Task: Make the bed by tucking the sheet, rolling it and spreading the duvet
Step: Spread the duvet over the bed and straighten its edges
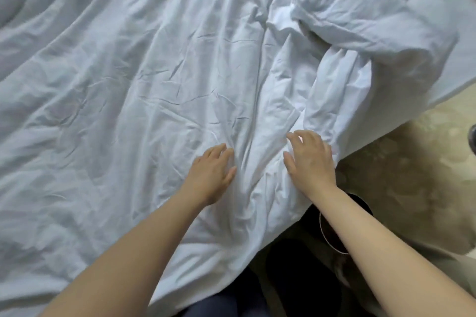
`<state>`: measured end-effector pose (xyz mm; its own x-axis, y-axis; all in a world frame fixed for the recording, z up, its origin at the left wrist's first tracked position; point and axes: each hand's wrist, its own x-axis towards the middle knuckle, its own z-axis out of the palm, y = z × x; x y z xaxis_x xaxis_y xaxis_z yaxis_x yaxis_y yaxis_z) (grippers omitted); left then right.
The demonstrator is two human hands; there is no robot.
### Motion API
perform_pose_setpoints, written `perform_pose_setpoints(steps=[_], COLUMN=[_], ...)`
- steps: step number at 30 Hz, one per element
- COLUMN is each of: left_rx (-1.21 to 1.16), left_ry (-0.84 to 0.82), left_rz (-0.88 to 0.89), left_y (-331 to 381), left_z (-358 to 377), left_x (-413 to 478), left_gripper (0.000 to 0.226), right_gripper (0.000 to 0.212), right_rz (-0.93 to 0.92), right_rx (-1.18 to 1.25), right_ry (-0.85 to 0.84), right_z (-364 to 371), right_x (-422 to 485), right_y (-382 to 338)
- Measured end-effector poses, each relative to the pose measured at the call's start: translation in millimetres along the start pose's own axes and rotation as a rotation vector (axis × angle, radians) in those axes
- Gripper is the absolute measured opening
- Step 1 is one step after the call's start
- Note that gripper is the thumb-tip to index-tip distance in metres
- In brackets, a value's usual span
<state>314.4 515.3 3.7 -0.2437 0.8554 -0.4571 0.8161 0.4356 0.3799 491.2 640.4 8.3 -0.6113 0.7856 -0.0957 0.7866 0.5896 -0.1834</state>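
White duvet (144, 80) lies spread but creased beneath both grips. Left grip (212, 175) rests flat and open on it; right grip (310, 159) rests arched, pinching nothing. Beyond the right grip a bunched fold (360, 20) looks unspread, so spreading seems unfinished.

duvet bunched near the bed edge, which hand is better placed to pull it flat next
Probably the right hand: it rests on the duvet beside the bunched folds at its edge; the left hand lies farther in.
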Motion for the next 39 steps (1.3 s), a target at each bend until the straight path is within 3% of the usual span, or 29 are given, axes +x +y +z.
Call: perform_pose_setpoints(steps=[7,11,19,26,30,34,37,39], left_rx=[-0.043,-0.081,-0.099,-0.046,-0.047,-0.255,-0.642,-0.870], left_ry=[0.021,0.017,-0.031,-0.125,-0.132,-0.053,0.157,0.200], left_rz=[0.052,0.031,0.035,-0.088,-0.155,-0.331,-0.271,-0.266], left_y=[17,15,29,31,37,72,127,167], left_z=[-61,-96,-130,-98,-87,-93,-103,-108], left_x=[105,162,240,270,276,291,312,334], left_gripper=[0.051,0.052,0.055,0.056,0.053,0.046,0.046,0.061], right_gripper=[0.053,0.065,0.079,0.084,0.064,0.044,0.042,0.045], right_rz=[0.089,0.136,0.296,0.316,0.249,0.066,-0.006,-0.033], right_rx=[-0.173,-0.221,-0.332,-0.367,-0.370,-0.255,0.020,0.178], right_ry=[0.030,0.133,-0.015,-0.160,-0.134,-0.262,-0.314,-0.343], right_z=[-53,-82,-86,-55,-44,-56,-70,-83], right_x=[116,182,252,274,284,303,319,324], right_y=[37,53,90,118,141,159,185,207])
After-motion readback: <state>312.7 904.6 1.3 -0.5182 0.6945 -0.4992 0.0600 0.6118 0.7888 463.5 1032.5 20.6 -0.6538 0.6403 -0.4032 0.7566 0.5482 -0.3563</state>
